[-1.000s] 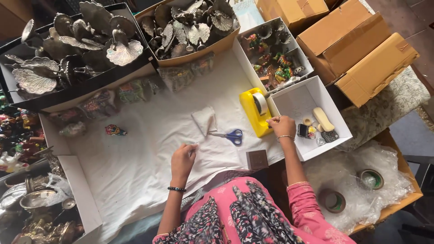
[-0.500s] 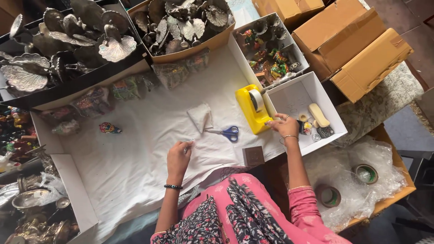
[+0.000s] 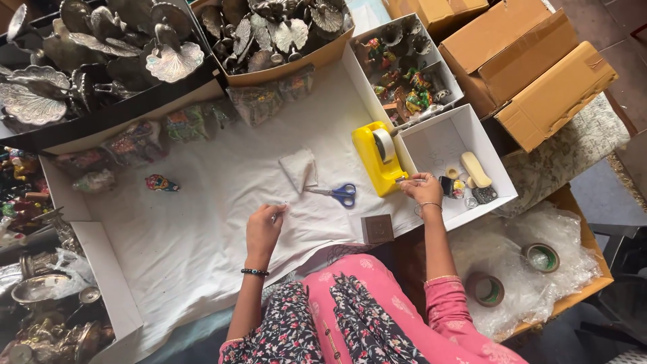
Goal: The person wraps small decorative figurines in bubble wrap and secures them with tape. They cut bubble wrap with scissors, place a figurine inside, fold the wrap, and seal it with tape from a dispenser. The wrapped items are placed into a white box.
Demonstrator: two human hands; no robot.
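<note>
Left hand [image 3: 264, 226] raised slightly above the white cloth [image 3: 202, 222] on the bench, grip narrow: thumb and fingertips pinched together on something small and pale, too tiny to tell. Black bead bracelet [image 3: 255, 272] at that wrist.

Right hand [image 3: 422, 189] at the front end of the yellow tape dispenser [image 3: 379, 158], fingers curled and close together at the cutter end, apparently pinching the loose tape end; cannot tell for sure, as the tape itself is too thin to see. Thin bangle [image 3: 426, 207] at the wrist. Dispenser lying against the outer wall of the open white box [image 3: 465, 125], roll of tape upright in its middle.

Blue-handled scissors [image 3: 337, 193] flat on the cloth between the two hands, blades pointing left, touched by neither. Folded white cloth square [image 3: 298, 168] just above them. Small dark brown box [image 3: 378, 228] near the bench edge, below the scissors. Small painted figurine [image 3: 161, 183] lying alone well to the left.

Inside the white box: a cream oblong piece [image 3: 476, 169] and a few small bits near the right hand. Beyond it, a second box of coloured figurines [image 3: 404, 74]. Along the far side, trays of silver metal ornaments [image 3: 168, 57]. Brown cartons [image 3: 532, 67] at upper right. Two rolls of tape [image 3: 540, 257] on clear plastic wrap at lower right.
</note>
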